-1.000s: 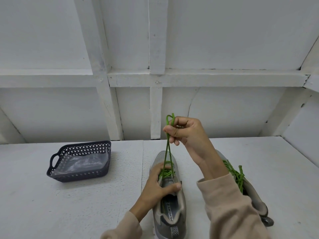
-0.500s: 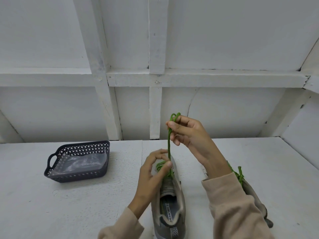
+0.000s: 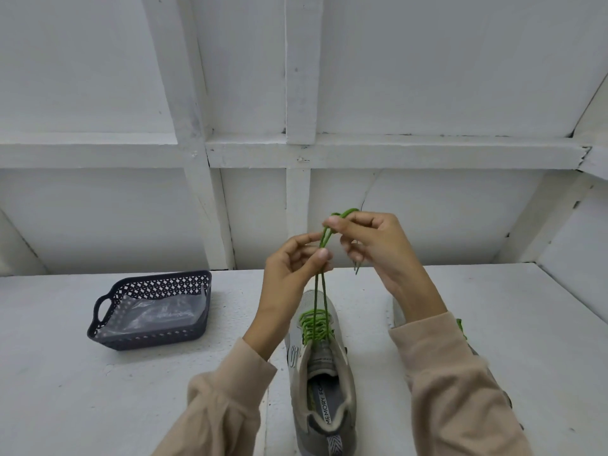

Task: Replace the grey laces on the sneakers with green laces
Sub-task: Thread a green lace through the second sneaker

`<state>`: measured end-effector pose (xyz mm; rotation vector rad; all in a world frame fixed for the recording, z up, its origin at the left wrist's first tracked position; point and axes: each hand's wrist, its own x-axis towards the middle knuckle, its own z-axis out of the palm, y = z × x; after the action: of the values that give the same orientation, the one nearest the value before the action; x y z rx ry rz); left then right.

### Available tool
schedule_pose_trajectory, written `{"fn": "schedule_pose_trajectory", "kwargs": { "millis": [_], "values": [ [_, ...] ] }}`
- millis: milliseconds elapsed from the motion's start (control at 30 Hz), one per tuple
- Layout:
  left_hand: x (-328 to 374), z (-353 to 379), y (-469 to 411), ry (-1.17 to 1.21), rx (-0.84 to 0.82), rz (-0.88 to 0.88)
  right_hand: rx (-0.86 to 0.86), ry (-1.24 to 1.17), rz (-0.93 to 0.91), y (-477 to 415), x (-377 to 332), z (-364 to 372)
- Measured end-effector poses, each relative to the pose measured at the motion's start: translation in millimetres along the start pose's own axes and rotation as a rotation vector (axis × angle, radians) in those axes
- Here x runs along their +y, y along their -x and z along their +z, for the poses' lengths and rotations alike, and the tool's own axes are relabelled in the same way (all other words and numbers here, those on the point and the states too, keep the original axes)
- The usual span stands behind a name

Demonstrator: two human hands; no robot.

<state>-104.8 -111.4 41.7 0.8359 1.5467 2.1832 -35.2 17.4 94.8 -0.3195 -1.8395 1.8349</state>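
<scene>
A grey sneaker (image 3: 324,383) stands on the white table, toe away from me, with a green lace (image 3: 319,291) threaded through its eyelets. Both lace strands rise taut from the eyelets. My left hand (image 3: 289,274) pinches the strands between thumb and forefinger a little above the shoe. My right hand (image 3: 371,245) grips the looped lace ends higher up, and one lace tip hangs below its fingers. The second sneaker (image 3: 470,343), also with green lacing, lies at the right and is mostly hidden behind my right sleeve.
A dark perforated basket (image 3: 98,327) holding a clear plastic bag (image 3: 154,315) stands on the table at the left. A white framed wall rises behind the table (image 3: 65,390).
My left hand left the sneaker, rose along the lace and took hold of the strands just below my right hand. My right hand stays raised with the lace ends.
</scene>
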Motion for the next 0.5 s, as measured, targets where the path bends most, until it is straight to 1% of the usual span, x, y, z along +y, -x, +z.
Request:
{"fn": "schedule_pose_trajectory", "kwargs": {
  "millis": [100,233,333,433,500],
  "values": [
    [1.6,-7.0,-1.6,0.041,0.012,-0.058,0.121,-0.121,-0.022,-7.1,-4.3,-11.2],
    [1.3,-18.7,-1.5,0.126,0.049,-0.125,0.2,-0.397,-0.041,-15.3,-7.0,-30.6],
    [-2.2,-28.7,-1.2,0.17,0.103,-0.175,0.324,-0.552,-0.077,-19.2,-2.2,-46.9],
    [-7.3,-38.7,-1.2,0.216,0.142,-0.237,0.417,-0.571,-0.105,-19.2,6.2,-57.6],
    [-10.4,-45.1,-3.4,0.262,0.177,-0.265,0.466,-0.48,-0.121,-16.6,9.8,-60.1]
  ]
}}
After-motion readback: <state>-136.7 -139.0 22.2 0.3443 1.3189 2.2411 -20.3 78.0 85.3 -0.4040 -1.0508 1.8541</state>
